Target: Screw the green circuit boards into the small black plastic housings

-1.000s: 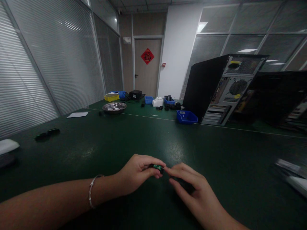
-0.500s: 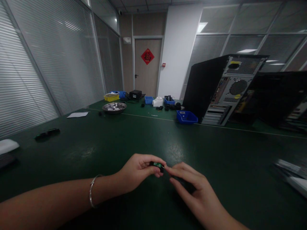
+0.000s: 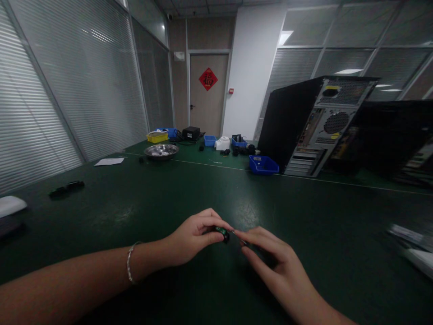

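Note:
My left hand pinches a small green circuit board with black parts between thumb and fingers, low over the table's middle. Its fingers cover much of the board. My right hand comes in from the right, its index fingertip close to the board and the left fingertips. Its thumb is a little below the index finger. A thin light glint shows at these fingertips, too small to name.
On the green table, a dark-green part and white paper lie left. Farther back are a metal bowl, a blue bin and a computer tower. Blurred items lie at right.
My left hand has turned and its fingers have risen slightly, so less of the board shows. My right fingertips have shifted slightly beside the board.

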{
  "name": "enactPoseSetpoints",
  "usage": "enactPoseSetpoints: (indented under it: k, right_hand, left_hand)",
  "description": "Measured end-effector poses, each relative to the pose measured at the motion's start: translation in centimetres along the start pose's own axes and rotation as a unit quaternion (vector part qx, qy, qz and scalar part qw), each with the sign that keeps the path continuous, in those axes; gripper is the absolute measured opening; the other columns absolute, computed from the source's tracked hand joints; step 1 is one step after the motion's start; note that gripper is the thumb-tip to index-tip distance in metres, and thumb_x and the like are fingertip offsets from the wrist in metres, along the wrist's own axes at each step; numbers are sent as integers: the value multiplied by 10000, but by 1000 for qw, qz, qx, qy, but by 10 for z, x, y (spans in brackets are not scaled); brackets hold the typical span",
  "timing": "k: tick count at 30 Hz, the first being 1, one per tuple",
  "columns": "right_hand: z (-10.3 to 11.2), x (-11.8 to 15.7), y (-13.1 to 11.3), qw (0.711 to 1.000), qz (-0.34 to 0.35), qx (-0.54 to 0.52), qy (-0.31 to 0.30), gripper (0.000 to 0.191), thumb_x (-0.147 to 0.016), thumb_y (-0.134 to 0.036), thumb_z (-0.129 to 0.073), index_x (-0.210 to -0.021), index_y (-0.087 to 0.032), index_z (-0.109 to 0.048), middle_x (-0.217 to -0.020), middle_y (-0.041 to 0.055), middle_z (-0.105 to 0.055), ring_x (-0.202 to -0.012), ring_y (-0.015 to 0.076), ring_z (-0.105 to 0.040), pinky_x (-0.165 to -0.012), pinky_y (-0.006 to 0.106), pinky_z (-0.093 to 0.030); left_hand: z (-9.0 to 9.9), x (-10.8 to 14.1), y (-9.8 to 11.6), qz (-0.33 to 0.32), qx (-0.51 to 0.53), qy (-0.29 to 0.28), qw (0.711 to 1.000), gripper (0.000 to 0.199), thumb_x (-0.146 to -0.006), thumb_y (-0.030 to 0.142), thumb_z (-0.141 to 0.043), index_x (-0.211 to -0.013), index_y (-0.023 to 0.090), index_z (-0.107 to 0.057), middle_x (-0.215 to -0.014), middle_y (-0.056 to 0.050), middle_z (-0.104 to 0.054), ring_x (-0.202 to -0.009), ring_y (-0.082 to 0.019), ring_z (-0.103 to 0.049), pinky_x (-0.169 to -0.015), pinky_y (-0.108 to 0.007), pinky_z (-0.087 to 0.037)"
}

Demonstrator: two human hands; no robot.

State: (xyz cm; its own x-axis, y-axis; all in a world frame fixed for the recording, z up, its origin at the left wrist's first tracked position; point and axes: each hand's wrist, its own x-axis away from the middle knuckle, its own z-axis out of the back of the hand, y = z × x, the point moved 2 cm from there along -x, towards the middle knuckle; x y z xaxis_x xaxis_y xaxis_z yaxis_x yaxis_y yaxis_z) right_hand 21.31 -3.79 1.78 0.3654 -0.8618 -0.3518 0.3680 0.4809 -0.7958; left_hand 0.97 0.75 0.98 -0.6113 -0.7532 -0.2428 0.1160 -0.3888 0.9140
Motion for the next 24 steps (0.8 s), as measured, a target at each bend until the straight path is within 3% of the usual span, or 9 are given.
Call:
enactPoseSetpoints:
  k: [3,7,11,18,22,24]
  right_hand:
    - [3,-1,1,999,-12,-2,30,263,-893,-204,-582,-1125,-232,-703,-929,61,-695,-847,194,-651,-732,301,-521]
    - [3,-2,3,999,-19,-5,40,261,-880,-217,-600,-1116,-243,-707,-921,44,-698,-833,185,-647,-720,291,-513]
    - [1,-2,4,999,-26,-10,38,261,-882,-209,-598,-1119,-240,-703,-907,34,-689,-808,174,-640,-712,285,-506]
    - [1,-1,5,999,-35,-17,29,234,-893,-226,-596,-1103,-232,-699,-915,35,-688,-834,183,-646,-713,288,-505]
    - [2,-2,5,999,-41,-3,14,195,-910,-239,-569,-1067,-219,-682,-958,36,-673,-893,190,-637,-771,292,-500]
    - [1,-3,5,999,-37,14,-5,153,-916,-232,-545,-1012,-204,-661,-967,40,-660,-905,191,-628,-792,296,-493]
  left_hand:
    - [1,1,4,-19,-65,-74,995,240,-928,255,-532,-1118,228,-675,-981,-49,-567,-929,-172,-558,-862,-301,-447]
    - [-5,5,18,-84,-186,-173,964,259,-955,232,-457,-1071,230,-689,-926,-60,-597,-944,-195,-546,-895,-325,-423]
    - [-10,9,29,-108,-256,-225,934,256,-921,169,-483,-1074,200,-686,-971,-84,-591,-988,-216,-519,-897,-324,-422]
    - [-14,12,32,-104,-276,-204,934,328,-931,198,-480,-1245,213,-574,-1150,-106,-545,-1083,-226,-481,-947,-326,-402]
    - [-14,12,30,-86,-287,-133,945,288,-919,338,-528,-1158,181,-564,-1094,-102,-555,-991,-228,-498,-872,-332,-420]
    - [-15,13,29,-82,-310,-116,940,389,-847,483,-598,-1067,163,-564,-1007,-93,-567,-892,-227,-499,-796,-330,-426]
